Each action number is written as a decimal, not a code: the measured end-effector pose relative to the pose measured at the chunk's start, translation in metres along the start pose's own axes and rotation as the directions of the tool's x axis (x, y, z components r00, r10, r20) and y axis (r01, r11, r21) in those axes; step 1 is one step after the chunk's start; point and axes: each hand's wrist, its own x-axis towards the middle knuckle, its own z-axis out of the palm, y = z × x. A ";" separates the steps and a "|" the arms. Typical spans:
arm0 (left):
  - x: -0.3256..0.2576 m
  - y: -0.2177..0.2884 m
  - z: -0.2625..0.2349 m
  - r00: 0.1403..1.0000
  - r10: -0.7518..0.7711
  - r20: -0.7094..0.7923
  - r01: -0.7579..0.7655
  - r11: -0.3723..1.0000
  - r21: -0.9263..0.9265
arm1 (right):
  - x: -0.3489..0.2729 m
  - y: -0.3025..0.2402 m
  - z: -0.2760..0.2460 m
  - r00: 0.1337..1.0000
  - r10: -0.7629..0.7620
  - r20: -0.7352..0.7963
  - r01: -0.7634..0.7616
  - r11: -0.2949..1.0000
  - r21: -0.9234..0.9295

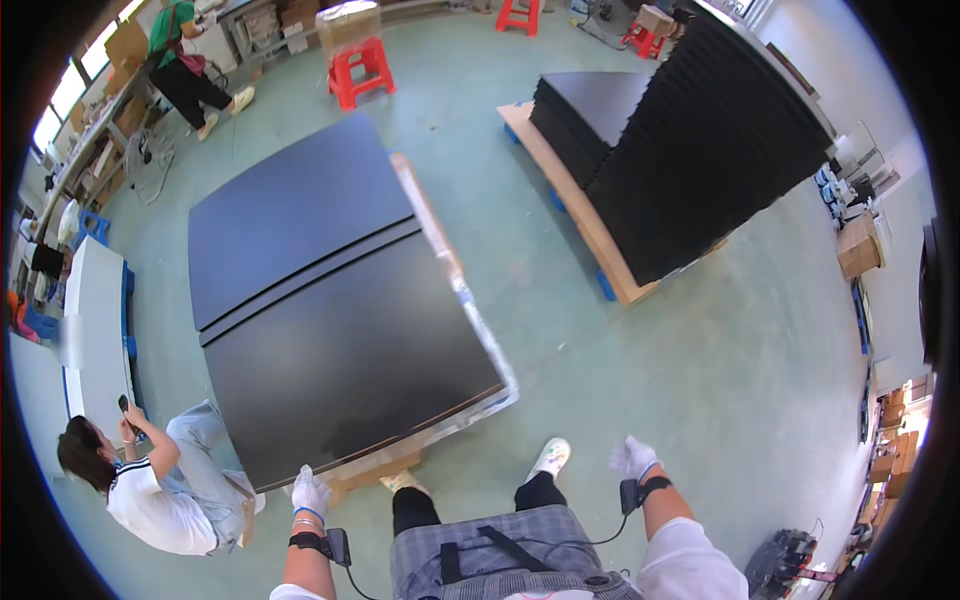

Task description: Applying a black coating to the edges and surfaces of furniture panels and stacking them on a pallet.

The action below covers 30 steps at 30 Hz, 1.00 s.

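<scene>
Nearest, a grey plaid garment (510,548) covers the wearer's lap, with a black wrist device strapped on each forearm and thin cables running from them. The left hand (311,492), in a white glove, is at the near edge of the dark panels (350,380), its fingers right by the rim; whether they are closed on it I cannot tell. The right hand (635,458), also gloved, is out over the green floor (740,345), well apart from the panels, with nothing visible in it; its fingers look bent, but how far they are closed is too small to tell. The panels lie flat in front and to the left, a nearer and a farther section divided by narrow parallel lines, with pale and brown edging along the right side. By their near left corner a co-worker in a white top (165,505) sits low, holding a small dark object. Farther off to the right, a tall black stack (700,150) stands on a wooden board (580,215) with blue supports. Beyond are a red stool (360,75) bearing a wrapped box (348,25), a standing fan (148,165) and a person in green (180,60).
</scene>
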 end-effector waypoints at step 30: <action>-0.255 0.196 0.600 0.810 0.105 0.577 -0.246 0.954 0.172 | 0.124 -0.476 -0.046 0.993 -0.111 0.034 0.107 0.990 0.093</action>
